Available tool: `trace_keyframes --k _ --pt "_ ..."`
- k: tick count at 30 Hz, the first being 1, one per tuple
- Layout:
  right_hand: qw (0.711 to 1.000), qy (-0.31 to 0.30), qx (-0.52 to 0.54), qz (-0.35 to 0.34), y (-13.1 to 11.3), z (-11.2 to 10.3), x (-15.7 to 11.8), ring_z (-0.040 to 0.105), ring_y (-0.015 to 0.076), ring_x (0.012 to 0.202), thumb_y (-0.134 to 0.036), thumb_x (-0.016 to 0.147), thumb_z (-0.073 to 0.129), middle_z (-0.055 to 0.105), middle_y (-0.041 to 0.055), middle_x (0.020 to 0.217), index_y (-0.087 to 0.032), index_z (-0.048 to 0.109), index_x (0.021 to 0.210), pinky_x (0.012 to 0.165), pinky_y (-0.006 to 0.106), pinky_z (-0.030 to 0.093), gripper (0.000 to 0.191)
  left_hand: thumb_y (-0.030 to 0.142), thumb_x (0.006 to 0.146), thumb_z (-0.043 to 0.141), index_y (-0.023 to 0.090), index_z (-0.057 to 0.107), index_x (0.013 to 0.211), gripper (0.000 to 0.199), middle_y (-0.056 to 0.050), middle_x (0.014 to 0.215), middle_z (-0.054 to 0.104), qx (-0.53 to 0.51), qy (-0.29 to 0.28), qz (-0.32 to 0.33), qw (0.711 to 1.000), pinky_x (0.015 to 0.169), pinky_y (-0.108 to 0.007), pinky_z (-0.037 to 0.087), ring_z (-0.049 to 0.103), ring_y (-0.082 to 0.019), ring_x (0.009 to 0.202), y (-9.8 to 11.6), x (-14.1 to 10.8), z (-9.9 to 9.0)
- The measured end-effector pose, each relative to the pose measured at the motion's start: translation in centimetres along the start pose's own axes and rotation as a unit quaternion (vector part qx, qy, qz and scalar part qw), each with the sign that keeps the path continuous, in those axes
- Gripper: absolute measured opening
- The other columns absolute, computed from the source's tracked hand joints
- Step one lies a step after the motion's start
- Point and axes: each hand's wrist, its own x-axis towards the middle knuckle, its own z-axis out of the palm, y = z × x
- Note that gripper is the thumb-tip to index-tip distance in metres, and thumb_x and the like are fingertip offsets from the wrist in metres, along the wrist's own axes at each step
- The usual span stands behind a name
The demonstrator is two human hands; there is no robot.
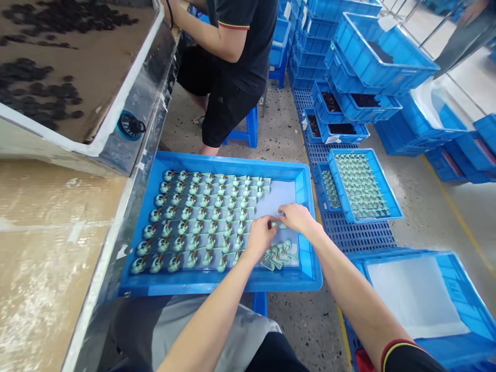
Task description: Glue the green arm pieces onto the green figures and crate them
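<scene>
A blue tray [228, 287] lies in front of me, lined with a pale sheet [282, 194]. Rows of small pale green plastic pieces [197, 227] with rounded ends and brown marks fill its left and middle. My left hand [261, 236] is closed at the right end of the rows, its fingertips on one small pale green piece [274, 224]. Just beyond that piece, my right hand [297, 217] has its fingers pinched together; what they hold, if anything, is hidden. A loose heap of similar pieces [279, 254] lies in the tray's near right corner.
At upper left, a white-edged bench [116, 82] holds dark round pieces [34, 93] and a dial [130, 125]. A person [236, 62] sits beyond my tray. Stacked blue crates [383, 51], a filled tray [366, 186] and a paper-lined crate [418, 294] stand right.
</scene>
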Motion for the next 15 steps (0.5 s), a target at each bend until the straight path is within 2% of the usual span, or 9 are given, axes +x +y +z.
trace_keyframes --k 5,8,11,13,15 --pt "0.999 -0.018 0.013 -0.032 -0.2 0.2 1.0 0.082 0.0290 0.125 -0.043 0.119 0.085 0.082 0.0117 0.143 -0.019 0.081 0.140 0.110 0.052 0.072 0.032 0.037 0.119 0.080 0.018 0.080 0.135 0.025 -0.009 0.131 0.084 -0.012 0.080 0.025 0.996 0.104 -0.048 0.073 0.083 -0.025 0.111 -0.8 -1.0 -1.5" --pt "0.998 0.010 0.038 -0.040 -0.9 0.6 2.8 0.082 0.0290 0.125 -0.043 0.119 0.085 0.082 0.0117 0.143 -0.019 0.081 0.141 0.110 0.052 0.072 0.033 0.020 0.116 0.076 0.021 0.080 0.133 0.017 -0.011 0.137 0.084 -0.003 0.115 0.049 0.992 0.116 -0.050 0.067 0.081 -0.029 0.126 -1.0 -0.7 -2.6" --pt "0.997 0.045 0.057 -0.035 -1.8 1.4 4.8 0.082 0.0293 0.126 -0.043 0.119 0.084 0.081 0.0121 0.145 -0.019 0.081 0.142 0.111 0.053 0.072 0.033 0.008 0.111 0.071 0.025 0.082 0.129 0.028 -0.014 0.147 0.081 0.015 0.139 0.058 0.988 0.128 -0.051 0.059 0.074 -0.034 0.144 -1.2 -0.8 -3.8" --pt "0.996 0.062 0.064 -0.028 -2.3 2.1 6.0 0.082 0.0294 0.126 -0.044 0.119 0.084 0.081 0.0123 0.146 -0.020 0.080 0.144 0.111 0.052 0.072 0.034 0.008 0.110 0.069 0.026 0.082 0.129 0.029 -0.015 0.150 0.080 0.026 0.151 0.049 0.987 0.131 -0.052 0.056 0.072 -0.036 0.148 -1.6 -1.6 -4.6" --pt "0.995 0.074 0.069 -0.019 -2.5 2.8 6.9 0.082 0.0295 0.126 -0.043 0.119 0.084 0.081 0.0124 0.147 -0.020 0.080 0.145 0.110 0.052 0.073 0.035 0.012 0.112 0.068 0.026 0.083 0.129 0.027 -0.015 0.145 0.082 0.035 0.150 0.034 0.987 0.126 -0.051 0.059 0.075 -0.036 0.142 -2.2 -2.9 -5.1"
